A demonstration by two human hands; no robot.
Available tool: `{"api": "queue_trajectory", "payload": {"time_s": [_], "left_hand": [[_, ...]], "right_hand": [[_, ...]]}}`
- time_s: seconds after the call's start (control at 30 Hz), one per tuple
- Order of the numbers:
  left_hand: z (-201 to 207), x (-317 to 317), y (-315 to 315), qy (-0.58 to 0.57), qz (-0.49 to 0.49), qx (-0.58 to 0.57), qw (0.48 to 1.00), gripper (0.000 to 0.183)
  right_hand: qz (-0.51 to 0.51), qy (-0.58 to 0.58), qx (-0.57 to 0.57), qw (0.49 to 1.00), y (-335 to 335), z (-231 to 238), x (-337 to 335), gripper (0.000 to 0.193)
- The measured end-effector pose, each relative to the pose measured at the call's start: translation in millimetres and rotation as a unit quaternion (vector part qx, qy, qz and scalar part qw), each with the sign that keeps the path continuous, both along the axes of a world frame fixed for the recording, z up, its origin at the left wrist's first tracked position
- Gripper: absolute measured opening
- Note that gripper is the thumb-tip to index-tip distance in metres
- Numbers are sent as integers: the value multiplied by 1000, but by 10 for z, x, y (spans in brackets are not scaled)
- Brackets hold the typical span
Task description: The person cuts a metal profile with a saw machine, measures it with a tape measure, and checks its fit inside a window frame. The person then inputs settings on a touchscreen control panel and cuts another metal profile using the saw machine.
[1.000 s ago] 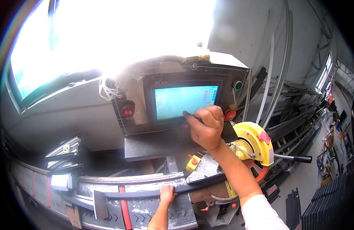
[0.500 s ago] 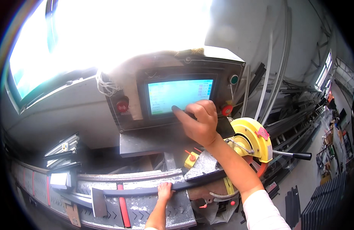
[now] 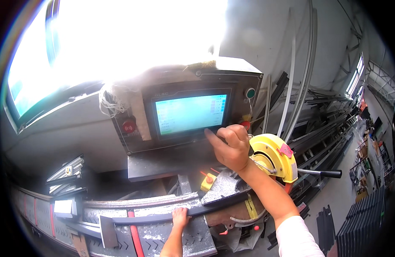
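Observation:
My right hand (image 3: 232, 150) points with its index finger stretched out and the other fingers curled, holding nothing. Its fingertip is at the lower right edge of a lit touch screen (image 3: 191, 113); whether it touches cannot be told. The screen sits in a dark control box (image 3: 139, 147) with a green button (image 3: 249, 93) and a red button (image 3: 129, 126). Lower down, my left hand (image 3: 180, 217) has its fingers over a long dark profile bar (image 3: 142, 220). The bar lies along a roller table, from a metal stop plate (image 3: 107, 231) toward the saw.
A yellow cut-off saw (image 3: 274, 156) with a black-tipped lever (image 3: 330, 173) stands right, behind my right forearm. Light metal profiles (image 3: 69, 173) lie at left. Stacked dark bars (image 3: 362, 227) stand at lower right. Long strips (image 3: 306, 73) lean on the wall. A bright window glares above the box.
My right index finger has moved off the screen's lower area, right and down to its edge. The view has shifted slightly. My left hand stays on the bar.

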State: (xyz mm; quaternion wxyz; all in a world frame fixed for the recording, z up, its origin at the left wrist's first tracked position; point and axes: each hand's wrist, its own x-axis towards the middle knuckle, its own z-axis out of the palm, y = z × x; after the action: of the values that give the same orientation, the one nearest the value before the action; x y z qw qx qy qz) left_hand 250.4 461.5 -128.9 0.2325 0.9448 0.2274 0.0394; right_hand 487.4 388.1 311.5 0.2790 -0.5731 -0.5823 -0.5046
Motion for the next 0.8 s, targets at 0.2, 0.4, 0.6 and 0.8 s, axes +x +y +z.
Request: {"api": "queue_trajectory", "payload": {"time_s": [0.2, 0.4, 0.6, 0.8], "left_hand": [[12, 1, -8, 8, 1, 7, 1000, 47], [-1, -5, -10, 3, 0, 13, 1000, 47], [18, -12, -4, -1, 0, 19, 1000, 47], [31, -18, 9, 12, -8, -5, 1000, 47]], "right_hand": [[-19, 16, -17, 1000, 41, 21, 46, 33], [3, 15, 14, 1000, -27, -25, 2, 28], [6, 15, 21, 1000, -23, -32, 20, 25], [1, 16, 29, 999, -30, -42, 31, 26]]}}
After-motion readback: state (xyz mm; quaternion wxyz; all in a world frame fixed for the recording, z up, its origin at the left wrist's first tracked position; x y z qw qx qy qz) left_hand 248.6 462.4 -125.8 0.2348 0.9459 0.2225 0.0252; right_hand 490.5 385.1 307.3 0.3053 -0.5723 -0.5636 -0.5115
